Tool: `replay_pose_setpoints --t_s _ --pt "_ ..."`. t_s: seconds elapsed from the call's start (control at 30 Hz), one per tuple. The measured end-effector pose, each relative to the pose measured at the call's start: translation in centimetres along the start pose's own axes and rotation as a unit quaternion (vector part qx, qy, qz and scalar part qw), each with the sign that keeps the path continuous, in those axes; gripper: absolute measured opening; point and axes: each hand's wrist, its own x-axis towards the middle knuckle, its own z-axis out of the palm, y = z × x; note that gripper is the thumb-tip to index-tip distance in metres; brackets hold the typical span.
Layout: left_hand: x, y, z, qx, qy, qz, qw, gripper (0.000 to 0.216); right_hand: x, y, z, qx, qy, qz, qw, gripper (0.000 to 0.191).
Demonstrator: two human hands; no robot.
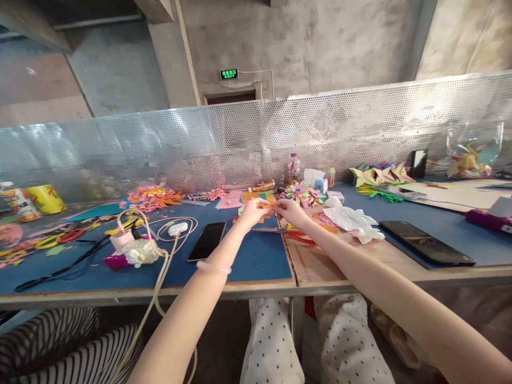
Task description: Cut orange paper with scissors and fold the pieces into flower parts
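Note:
Both my arms reach out over the blue table mat (260,256). My left hand (253,211) and my right hand (288,210) meet above the mat, each pinching an end of a small orange paper piece (267,205) held between them. A pale bangle (213,268) sits on my left wrist. Just past the hands lie orange and pink paper sheets (236,199) and a pink and green paper flower (304,194). Scissors (276,230) lie below my right hand.
A black phone (207,241) lies left of my left arm, another phone (426,243) at right. White crumpled wrap (351,220), a charger with cable (176,229), pink paper flowers (151,196), folded paper stars (380,174) and a perforated metal screen (280,133) surround the area. A striped sleeve (60,346) shows at lower left.

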Motion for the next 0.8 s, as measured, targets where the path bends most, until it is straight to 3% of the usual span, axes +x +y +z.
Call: replay_pose_setpoints --t_s 0.57,0.8 --pt "-0.8 0.79 0.22 0.026 0.008 -0.017 0.999 0.011 -0.49 -0.42 0.02 -0.026 -0.005 0.002 1.0 0.018" --pt "-0.28 0.28 -0.1 0.012 0.005 0.002 1.0 0.013 -0.46 -0.39 0.17 0.089 0.009 0.044 0.995 0.025"
